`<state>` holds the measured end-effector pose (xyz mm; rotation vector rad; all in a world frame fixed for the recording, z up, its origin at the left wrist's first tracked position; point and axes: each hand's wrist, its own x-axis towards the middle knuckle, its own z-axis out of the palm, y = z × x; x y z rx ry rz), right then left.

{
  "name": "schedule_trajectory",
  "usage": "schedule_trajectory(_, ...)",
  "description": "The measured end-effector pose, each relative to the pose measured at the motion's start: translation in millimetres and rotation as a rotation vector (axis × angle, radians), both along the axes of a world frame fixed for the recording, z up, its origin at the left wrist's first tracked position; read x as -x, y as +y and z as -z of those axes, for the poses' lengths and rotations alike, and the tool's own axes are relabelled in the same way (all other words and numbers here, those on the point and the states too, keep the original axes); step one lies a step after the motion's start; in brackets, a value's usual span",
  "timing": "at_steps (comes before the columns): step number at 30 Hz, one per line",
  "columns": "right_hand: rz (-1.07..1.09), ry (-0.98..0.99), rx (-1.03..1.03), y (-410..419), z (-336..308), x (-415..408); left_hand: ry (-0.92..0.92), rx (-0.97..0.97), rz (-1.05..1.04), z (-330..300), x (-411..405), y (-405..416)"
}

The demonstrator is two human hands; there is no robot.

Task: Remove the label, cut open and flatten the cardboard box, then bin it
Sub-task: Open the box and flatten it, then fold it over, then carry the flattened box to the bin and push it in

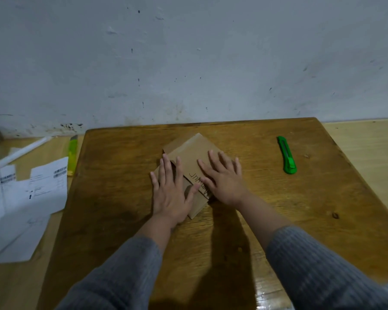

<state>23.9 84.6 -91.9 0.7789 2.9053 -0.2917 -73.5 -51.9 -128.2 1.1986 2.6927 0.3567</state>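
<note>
The brown cardboard box (193, 151) lies flattened on the dark wooden board (121, 198), turned diagonally, with handwritten black letters on its top face. My left hand (171, 191) presses flat on its left part, fingers spread. My right hand (222, 177) lies palm down on its right part, fingers apart. Neither hand grips anything. A green utility knife (287, 155) rests on the board to the right of the box, apart from both hands.
White papers with barcodes (31, 193) lie on the lighter table at the left, with a yellow-green utility knife (72, 153) and a white stick-like object (20, 153) beside them. A grey marked wall (188, 63) rises just behind the board.
</note>
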Motion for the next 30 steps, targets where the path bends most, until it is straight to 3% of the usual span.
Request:
schedule_trajectory(13, 0.205, -0.068, 0.171, 37.2, -3.5, 31.3, -0.049, 0.126, 0.008, -3.3, 7.8, 10.4)
schedule_trajectory(16, 0.273, 0.034, 0.199, 37.1, -12.7, 37.5, -0.135, 0.123, 0.004, -8.7, 12.1, 6.7)
schedule_trajectory(21, 0.488, 0.241, 0.696, 34.9, -28.9, 22.2, -0.348, 0.181, -0.161, -20.3, 7.7, -7.4)
schedule_trajectory(25, 0.692, 0.458, 0.996, 21.3, -34.7, -4.2, -0.456, 0.106, -0.207, -29.8, 5.5, -6.4)
schedule_trajectory(30, 0.807, 0.687, 1.065, 8.8, -49.3, -41.1, -0.533, -0.055, -0.210, -51.2, -7.5, 5.5)
